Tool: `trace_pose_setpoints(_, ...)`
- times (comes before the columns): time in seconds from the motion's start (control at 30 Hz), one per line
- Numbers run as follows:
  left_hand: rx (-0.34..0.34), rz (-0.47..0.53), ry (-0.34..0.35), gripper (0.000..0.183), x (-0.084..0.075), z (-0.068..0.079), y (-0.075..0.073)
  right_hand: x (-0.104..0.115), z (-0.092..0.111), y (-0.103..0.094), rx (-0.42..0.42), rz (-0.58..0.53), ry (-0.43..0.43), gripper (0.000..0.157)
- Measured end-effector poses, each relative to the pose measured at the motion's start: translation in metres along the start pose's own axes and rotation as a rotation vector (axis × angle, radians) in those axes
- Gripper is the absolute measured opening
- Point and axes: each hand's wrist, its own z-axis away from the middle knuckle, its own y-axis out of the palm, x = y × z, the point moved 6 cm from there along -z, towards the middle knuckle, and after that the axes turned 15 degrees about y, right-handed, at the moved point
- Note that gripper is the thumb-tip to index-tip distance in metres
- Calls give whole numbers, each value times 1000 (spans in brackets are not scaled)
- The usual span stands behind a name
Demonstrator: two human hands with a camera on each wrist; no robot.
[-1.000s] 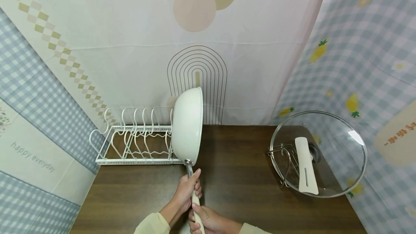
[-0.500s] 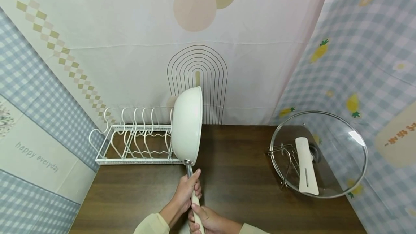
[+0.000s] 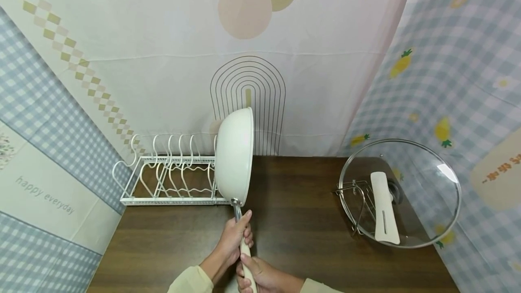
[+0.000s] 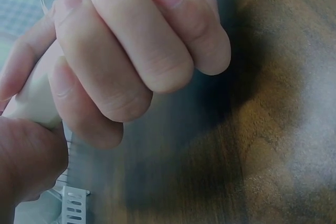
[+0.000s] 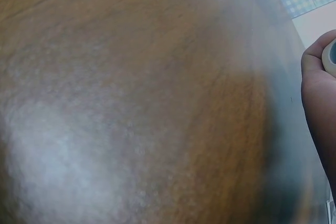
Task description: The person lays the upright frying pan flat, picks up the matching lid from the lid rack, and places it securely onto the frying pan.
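A white wok (image 3: 234, 157) is on its side at the right end of the white wire rack (image 3: 171, 201). Its outer wall faces left, its rim right, and its handle points toward me. My left hand (image 3: 235, 238) grips the cream handle (image 3: 245, 251) close to the metal neck, thumb along the top. Lower down, my right hand (image 3: 260, 275) holds the same handle near its end. In the left wrist view, curled fingers hide much of the handle (image 4: 39, 98). At the right edge of the right wrist view, part of a hand shows beside the handle's end (image 5: 332, 59).
On the right, a glass lid (image 3: 437, 234) with a cream grip (image 3: 384, 207) leans in a small wire stand (image 3: 360, 207). Dark wooden tabletop (image 3: 301, 220) lies between it and the rack. Printed cloth walls (image 3: 317, 80) stand behind and at both sides.
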Motion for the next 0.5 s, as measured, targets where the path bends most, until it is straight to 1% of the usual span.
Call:
trace_pose_setpoints(0.23, 7, 3, 4, 48, -1, 1, 0, 1, 1, 1, 0, 9, 6, 47)
trace_pose_setpoints(0.5, 22, -4, 14, 47, -4, -2, 2, 6, 2, 6, 6, -33, 27, 45)
